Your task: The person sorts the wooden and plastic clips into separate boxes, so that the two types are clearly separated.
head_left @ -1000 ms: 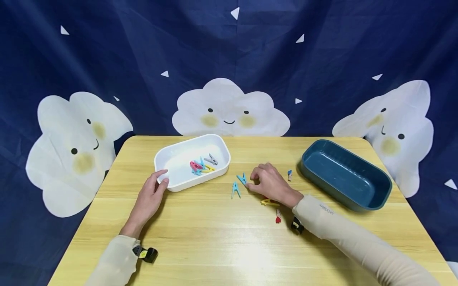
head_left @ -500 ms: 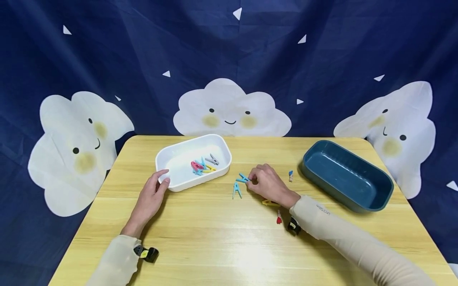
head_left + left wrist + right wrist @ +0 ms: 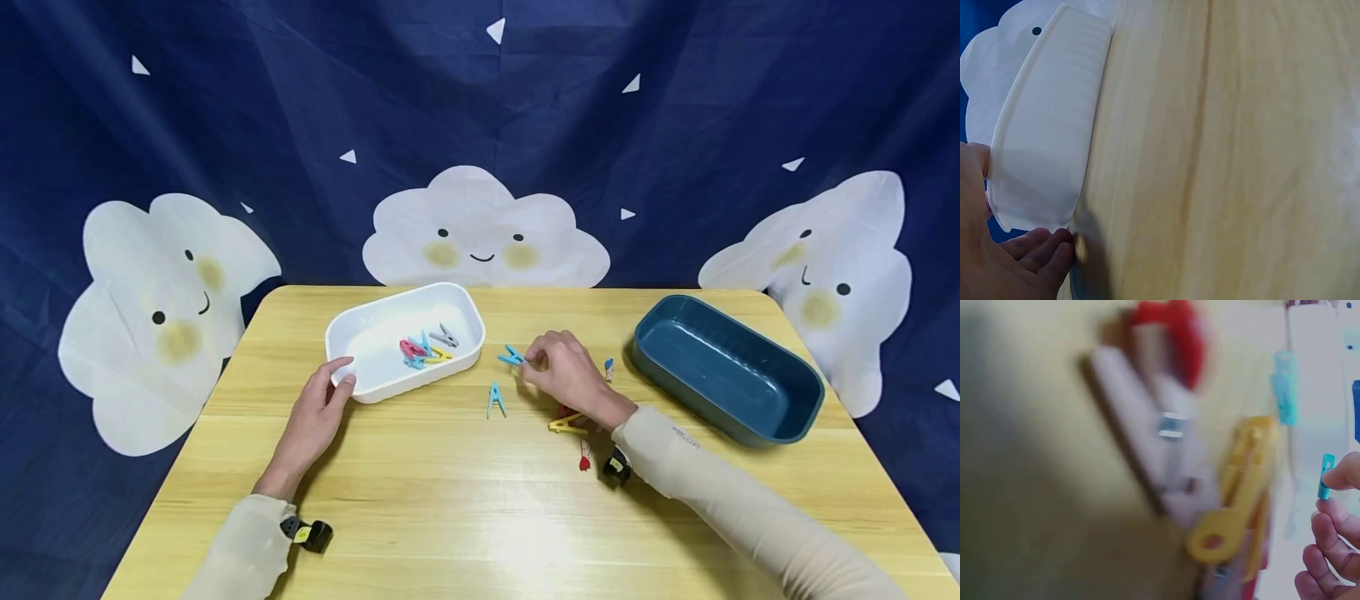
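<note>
My left hand (image 3: 315,417) holds the near left corner of a white plastic tray (image 3: 382,386). In the left wrist view, fingers (image 3: 1054,253) sit low against the tray's end wall (image 3: 1047,119). Between thumb and fingertips my right hand (image 3: 564,371) pinches a blue clothespin (image 3: 512,356), its legs pointing left; the right wrist view shows this clothespin (image 3: 1326,469) end-on. A second blue clothespin (image 3: 496,401) lies on the table just below. Under the right wrist are a yellow clothespin (image 3: 564,425) and a wooden clothespin with a red decoration (image 3: 584,460).
Several clothespins in pink, blue, yellow and grey (image 3: 444,335) lie inside the white tray. A dark teal tray (image 3: 738,325) stands on the right of the wooden table (image 3: 420,508). Left of it lies a small clothespin with a blue decoration (image 3: 609,370).
My right hand has taken hold of the blue clothespin and raised it slightly, turning it so its legs point left. The left hand stays at the white tray's corner.
</note>
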Action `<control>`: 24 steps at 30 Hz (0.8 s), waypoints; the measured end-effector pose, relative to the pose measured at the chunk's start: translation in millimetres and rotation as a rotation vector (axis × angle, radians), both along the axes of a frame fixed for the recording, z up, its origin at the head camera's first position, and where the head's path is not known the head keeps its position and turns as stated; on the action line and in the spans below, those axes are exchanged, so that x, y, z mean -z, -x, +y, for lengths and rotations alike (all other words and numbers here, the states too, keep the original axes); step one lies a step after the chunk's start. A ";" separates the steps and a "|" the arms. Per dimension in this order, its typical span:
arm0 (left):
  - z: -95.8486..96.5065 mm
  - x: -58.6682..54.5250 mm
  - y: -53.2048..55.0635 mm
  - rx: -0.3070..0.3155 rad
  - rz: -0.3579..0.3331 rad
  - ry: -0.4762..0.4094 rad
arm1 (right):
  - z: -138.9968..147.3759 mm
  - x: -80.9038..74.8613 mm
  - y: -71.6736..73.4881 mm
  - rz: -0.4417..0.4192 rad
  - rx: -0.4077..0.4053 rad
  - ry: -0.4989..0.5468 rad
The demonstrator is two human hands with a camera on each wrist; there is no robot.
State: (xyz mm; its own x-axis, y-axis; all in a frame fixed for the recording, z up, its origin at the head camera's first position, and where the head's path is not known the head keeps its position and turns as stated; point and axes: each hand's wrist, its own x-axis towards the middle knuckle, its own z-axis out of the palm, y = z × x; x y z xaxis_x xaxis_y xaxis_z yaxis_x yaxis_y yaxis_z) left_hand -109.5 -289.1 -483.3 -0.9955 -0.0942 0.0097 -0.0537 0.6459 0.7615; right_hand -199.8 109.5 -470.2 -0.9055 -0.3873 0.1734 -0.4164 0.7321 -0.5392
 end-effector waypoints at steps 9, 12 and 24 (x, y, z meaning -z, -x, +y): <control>-0.5 -1.9 -1.3 0.001 -0.018 -0.006 | -4.6 -20.3 9.4 0.030 0.004 0.067; -0.9 -1.1 -0.9 -0.001 -0.017 -0.009 | -9.2 -25.4 12.8 0.043 0.007 0.076; -0.5 -0.4 -0.2 0.001 -0.013 -0.009 | -49.7 -42.0 18.7 0.035 -0.022 0.090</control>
